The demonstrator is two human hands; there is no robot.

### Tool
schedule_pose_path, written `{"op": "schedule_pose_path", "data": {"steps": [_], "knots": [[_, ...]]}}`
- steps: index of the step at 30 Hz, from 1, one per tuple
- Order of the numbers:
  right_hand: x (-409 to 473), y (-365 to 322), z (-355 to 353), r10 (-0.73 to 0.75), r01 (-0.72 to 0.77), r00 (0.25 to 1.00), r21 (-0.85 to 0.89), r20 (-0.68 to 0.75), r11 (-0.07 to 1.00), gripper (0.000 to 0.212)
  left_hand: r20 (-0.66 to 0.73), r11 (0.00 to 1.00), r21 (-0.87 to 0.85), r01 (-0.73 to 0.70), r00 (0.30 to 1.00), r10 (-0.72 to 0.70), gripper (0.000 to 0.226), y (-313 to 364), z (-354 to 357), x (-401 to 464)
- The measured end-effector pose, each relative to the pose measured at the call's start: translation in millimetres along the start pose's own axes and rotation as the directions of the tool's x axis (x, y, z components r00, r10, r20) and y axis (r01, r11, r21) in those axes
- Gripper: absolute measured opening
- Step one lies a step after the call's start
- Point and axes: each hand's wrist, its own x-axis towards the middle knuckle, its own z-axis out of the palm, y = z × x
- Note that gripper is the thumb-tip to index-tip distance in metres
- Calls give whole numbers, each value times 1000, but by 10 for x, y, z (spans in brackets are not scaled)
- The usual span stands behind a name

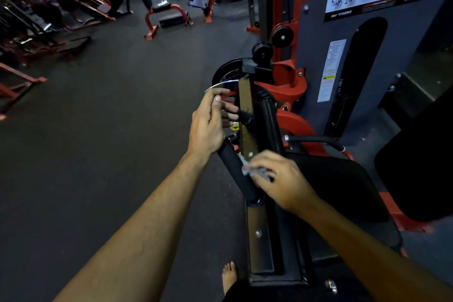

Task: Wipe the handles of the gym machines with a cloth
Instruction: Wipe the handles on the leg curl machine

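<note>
Where the picture's lower edge cuts the view, a bare foot (229, 277) is seen on the dark floor (110, 130), just beside the near end of the machine's black frame rail (259, 235). Further along that rail, the right hand (279, 179) is held over the foam-covered handle (236, 174), which slants out from the rail's left edge. A small pale cloth (247, 167) is pinched in its curled fingers and pressed against the handle's upper side; the hand is blurred, so the exact hold cannot be told. Beyond it, the left hand (210, 122) is raised beside the rail's left edge, fingers loosely extended toward a short black peg (245, 115); whether the peg is touched cannot be told, and nothing is gripped. A yellow-ringed knob (234, 126) is seen just under those fingers. To the right of the rail, the black seat pad (343, 186) and the grey weight-stack shroud (318, 56) are crowded close. To the left, wide open floor is left as far as the red benches (166, 14) at the far edge.
</note>
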Motion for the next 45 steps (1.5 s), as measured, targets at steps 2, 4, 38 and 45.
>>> {"op": "schedule_pose_path", "data": {"steps": [2, 4, 38, 45], "knots": [[333, -139, 58, 4, 4, 996, 98, -85, 995, 19, 16, 1000, 23, -14, 1000, 14, 31, -11, -13, 9], [572, -257, 183, 21, -5, 989, 103, -150, 995, 24, 35, 999, 42, -25, 999, 24, 31, -16, -29, 9], [46, 277, 261, 286, -298, 940, 40, 189, 954, 29, 65, 999, 44, -23, 998, 20, 30, -16, -45, 32], [908, -191, 364, 307, -296, 951, 209, -23, 932, 27, 74, 994, 89, -69, 995, 63, 30, -40, -57, 33]]}}
